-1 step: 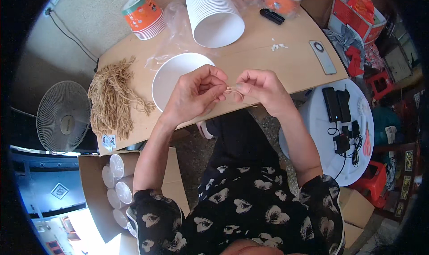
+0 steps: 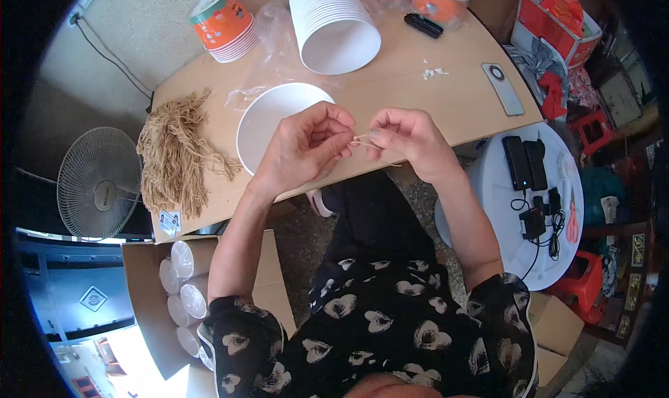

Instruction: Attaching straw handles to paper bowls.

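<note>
A thin tan string (image 2: pixel 361 141) runs between my two hands above the table's front edge. My left hand (image 2: pixel 310 146) pinches one part of it between thumb and fingers. The fingers of my right hand (image 2: pixel 405 141) are closed on the other side, and a loose end hangs below them. Where the string crosses itself, I cannot make out whether there is a knot. A white paper tub (image 2: pixel 268 112) sits just behind my left hand, partly hidden by it. Farther left lies a heap of similar tan strings (image 2: pixel 178 147).
Stacked white tubs (image 2: pixel 341 46) and orange tubs (image 2: pixel 226 28) stand at the back. A black stapler-like object (image 2: pixel 424 26), white scraps (image 2: pixel 435 72) and a phone (image 2: pixel 503 89) lie on the right. A round white stool (image 2: pixel 488 210) holds chargers; a fan (image 2: pixel 99 182) and carton (image 2: pixel 146 286) are left.
The small loop of string between my fingers has drawn narrower, and the loose end below my right hand sits a little differently. Both hands stay nearly in place.
</note>
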